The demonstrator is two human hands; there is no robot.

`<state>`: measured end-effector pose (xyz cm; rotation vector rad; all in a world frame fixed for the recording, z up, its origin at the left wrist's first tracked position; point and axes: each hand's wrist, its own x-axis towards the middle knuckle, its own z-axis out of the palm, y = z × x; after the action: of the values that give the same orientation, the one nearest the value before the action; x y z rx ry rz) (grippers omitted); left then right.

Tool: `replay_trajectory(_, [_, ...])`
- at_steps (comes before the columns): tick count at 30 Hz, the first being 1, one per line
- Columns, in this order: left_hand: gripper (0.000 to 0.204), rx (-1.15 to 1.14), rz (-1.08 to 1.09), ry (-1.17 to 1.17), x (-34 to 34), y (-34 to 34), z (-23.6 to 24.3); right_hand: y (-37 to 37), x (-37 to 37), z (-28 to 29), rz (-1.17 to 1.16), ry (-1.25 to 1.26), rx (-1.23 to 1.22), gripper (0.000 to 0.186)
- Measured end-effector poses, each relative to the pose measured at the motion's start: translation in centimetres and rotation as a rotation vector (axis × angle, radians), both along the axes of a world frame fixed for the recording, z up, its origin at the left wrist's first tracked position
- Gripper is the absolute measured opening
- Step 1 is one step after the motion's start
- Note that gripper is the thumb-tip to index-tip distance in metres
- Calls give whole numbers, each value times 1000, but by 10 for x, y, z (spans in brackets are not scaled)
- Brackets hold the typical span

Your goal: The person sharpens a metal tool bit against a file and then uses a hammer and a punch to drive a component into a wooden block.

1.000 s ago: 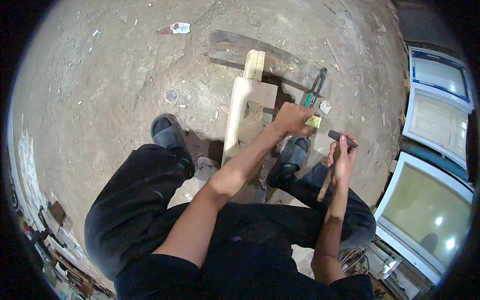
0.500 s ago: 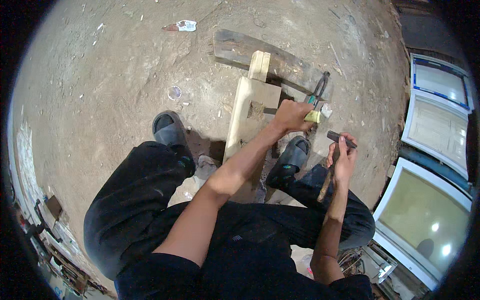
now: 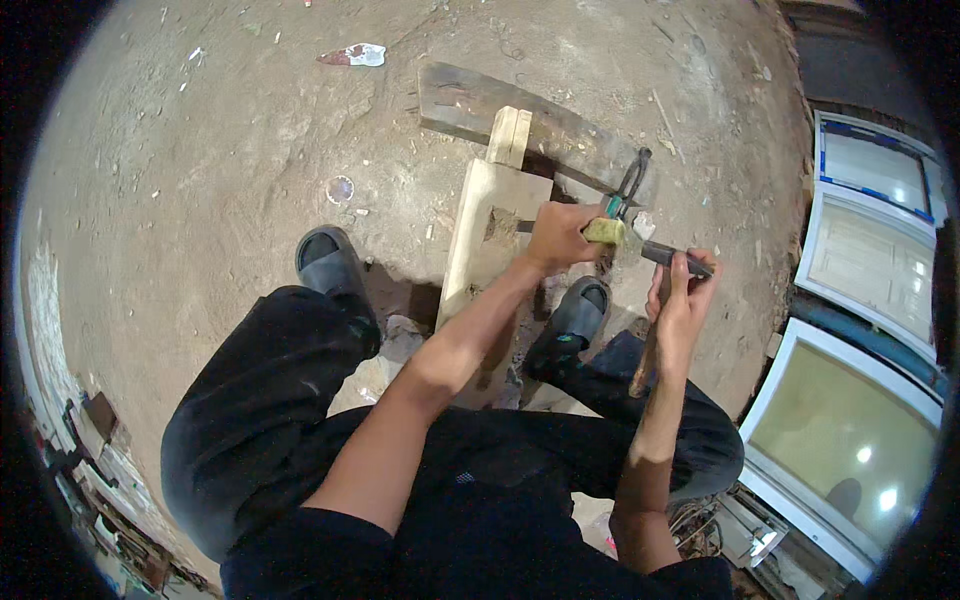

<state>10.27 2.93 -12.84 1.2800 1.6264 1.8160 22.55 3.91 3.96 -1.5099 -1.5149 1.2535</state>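
My left hand is closed around a chisel with a yellow-green handle. Its dark blade points left to a rough recess in the pale wood block between my feet. My hand hides part of the blade. In my right hand is a hammer, gripped close to its head, with the wooden handle hanging down toward my knee. The hammer head is just right of the chisel handle's end, with a small gap between them. Pincers with greenish grips lie just beyond my left hand.
A weathered plank lies across the dirt floor, with a short pale wood piece against it. Framed glass panels stand along the right. A torn wrapper lies far off. My sandalled feet flank the block.
My right hand has brought the hammer head up and left, nearer the chisel handle's end. The left hand keeps its grip on the chisel. The whole view has shifted slightly.
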Motion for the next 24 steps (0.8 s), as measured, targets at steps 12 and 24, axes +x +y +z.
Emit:
replay_trajectory(12, [19, 30, 10, 3, -1, 2, -4, 1, -30, 32, 7, -87, 250, 24])
replay_trajectory(24, [20, 47, -24, -14, 0, -1, -12, 3, -2, -34, 55, -284, 366, 37])
